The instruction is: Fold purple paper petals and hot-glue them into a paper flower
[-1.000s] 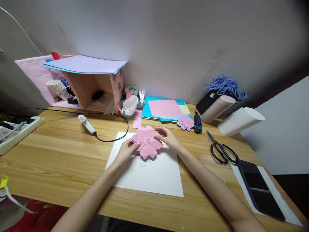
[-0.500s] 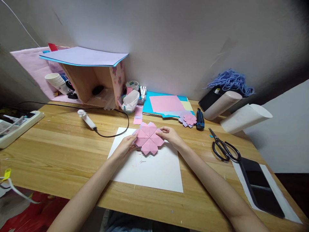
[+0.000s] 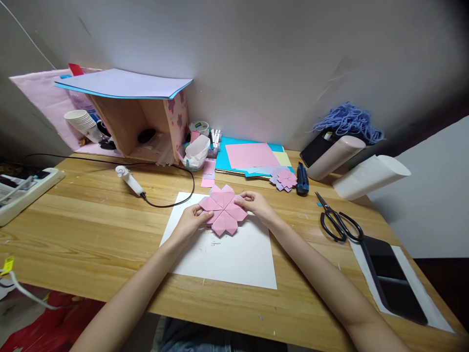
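Note:
A pink folded paper flower (image 3: 224, 209) with lilac paper behind it is held up between both hands. My left hand (image 3: 192, 220) pinches its left side, thumb on the front face and fingers behind. On the right edge, my right hand (image 3: 254, 204) grips a petal between thumb and fingers. Under the flower lies a white sheet of paper (image 3: 234, 264) with small marks and paper bits on it. A smaller pink and lilac paper flower (image 3: 285, 179) rests farther back, beside a blue and black utility knife (image 3: 302, 180).
Black-handled scissors (image 3: 339, 222) and a black phone-like slab (image 3: 392, 278) lie at the right. A white glue gun (image 3: 130, 181) with a black cord is at the left. Behind stand a wooden box (image 3: 128, 122), coloured paper sheets (image 3: 252, 155) and paper rolls (image 3: 370, 178).
My left thumb has moved inward and down onto the flower's front face. My right hand keeps its grip. The view has shifted slightly.

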Tool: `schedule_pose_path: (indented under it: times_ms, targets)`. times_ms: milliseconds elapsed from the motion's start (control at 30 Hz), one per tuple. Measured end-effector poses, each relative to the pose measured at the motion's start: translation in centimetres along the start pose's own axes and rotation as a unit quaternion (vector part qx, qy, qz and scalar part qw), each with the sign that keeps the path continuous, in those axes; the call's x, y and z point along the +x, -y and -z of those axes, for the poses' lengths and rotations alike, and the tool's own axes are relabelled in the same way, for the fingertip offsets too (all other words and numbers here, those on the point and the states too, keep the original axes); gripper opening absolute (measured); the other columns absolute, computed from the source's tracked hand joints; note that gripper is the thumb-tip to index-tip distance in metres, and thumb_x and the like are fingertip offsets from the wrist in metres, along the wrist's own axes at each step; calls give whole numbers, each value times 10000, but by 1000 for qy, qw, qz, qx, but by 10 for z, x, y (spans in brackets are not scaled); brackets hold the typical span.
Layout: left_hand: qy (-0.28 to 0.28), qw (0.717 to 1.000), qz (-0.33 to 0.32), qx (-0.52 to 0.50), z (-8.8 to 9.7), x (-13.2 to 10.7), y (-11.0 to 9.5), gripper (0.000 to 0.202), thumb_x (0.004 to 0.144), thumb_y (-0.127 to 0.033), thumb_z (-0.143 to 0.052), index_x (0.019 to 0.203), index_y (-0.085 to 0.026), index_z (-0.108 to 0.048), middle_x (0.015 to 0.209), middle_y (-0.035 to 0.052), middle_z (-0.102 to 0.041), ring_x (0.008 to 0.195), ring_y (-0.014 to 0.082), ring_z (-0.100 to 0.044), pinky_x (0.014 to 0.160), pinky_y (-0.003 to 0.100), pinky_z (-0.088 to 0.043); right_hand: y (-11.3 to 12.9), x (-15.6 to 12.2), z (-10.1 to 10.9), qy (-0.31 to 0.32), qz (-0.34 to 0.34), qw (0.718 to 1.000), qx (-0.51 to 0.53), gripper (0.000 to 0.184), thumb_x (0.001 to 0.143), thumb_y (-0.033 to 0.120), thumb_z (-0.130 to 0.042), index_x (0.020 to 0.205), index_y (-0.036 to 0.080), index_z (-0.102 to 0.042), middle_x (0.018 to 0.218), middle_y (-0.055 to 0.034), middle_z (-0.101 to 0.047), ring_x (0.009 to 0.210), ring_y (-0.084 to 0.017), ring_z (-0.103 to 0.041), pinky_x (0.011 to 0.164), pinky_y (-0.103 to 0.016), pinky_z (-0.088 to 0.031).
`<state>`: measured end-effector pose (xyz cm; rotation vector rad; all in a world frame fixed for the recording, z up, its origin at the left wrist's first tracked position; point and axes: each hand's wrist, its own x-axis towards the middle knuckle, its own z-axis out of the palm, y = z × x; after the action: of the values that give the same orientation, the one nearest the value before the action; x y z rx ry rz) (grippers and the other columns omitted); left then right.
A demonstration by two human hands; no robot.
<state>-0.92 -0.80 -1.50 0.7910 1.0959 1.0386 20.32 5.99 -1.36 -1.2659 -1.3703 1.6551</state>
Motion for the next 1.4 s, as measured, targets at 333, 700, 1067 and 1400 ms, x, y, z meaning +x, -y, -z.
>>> schedule_pose_path:
  times_ms: [333,700,1067,1400]
  targets:
    - [0,1000,10,-1,-2,0,-1,460,592,-332,-750,952,-74,-622,797,96,-672,639,165,-615,580,257,-478,-2,2,-2,-17,6,1000,3,340,579,404,-738,748,143,-603,645,-8,-643,539,-101,-557,529,-220,-413]
    - [5,1000,6,13,-4,-1,-5,375,617,-356,-731,862,-91,-626,764,70,-656,643,144,-590,601,244,-459,-3,3,-3,-44,3,999,-11,354,555,417,-745,725,145,-594,638,-8,-635,536,-103,-559,522,-221,-424]
    - [9,1000,1,30,-3,-2,-3,536,604,-326,-750,1056,-87,-587,1000,144,-657,785,217,-644,672,302,-512,-2,1,-5,-30,8,1000,0,341,574,414,-738,728,144,-598,636,-8,-635,530,-98,-550,517,-217,-422]
    - [-26,999,-13,30,-2,0,-2,545,588,-326,-756,1046,-79,-596,989,140,-664,819,223,-642,672,282,-507,11,3,12,45,-9,999,17,402,686,533,-622,751,138,-665,726,-58,-664,619,-113,-591,596,-220,-464]
